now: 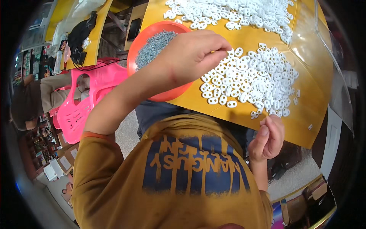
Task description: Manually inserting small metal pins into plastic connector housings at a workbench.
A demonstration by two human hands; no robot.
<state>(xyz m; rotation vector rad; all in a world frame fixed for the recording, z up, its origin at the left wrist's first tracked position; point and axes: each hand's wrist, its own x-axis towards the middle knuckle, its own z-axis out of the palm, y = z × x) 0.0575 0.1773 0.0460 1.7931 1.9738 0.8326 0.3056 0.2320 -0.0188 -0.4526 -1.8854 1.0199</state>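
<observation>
My left hand reaches across an orange-red bowl full of small grey metal screws. Its thumb and fingers are closed together at the left side of a pile of small white plastic pieces, each oval with two holes. Whatever those fingertips may hold is hidden. At the table's near edge, my right hand has its thumb and fingers curled in a pinch, just below the pile's near end. Any piece between them is too small to make out.
A larger heap of similar white pieces covers the far part of the yellow table. Clear plastic sheeting hangs along the right edge. A pink plastic chair stands at left, near another person's leg.
</observation>
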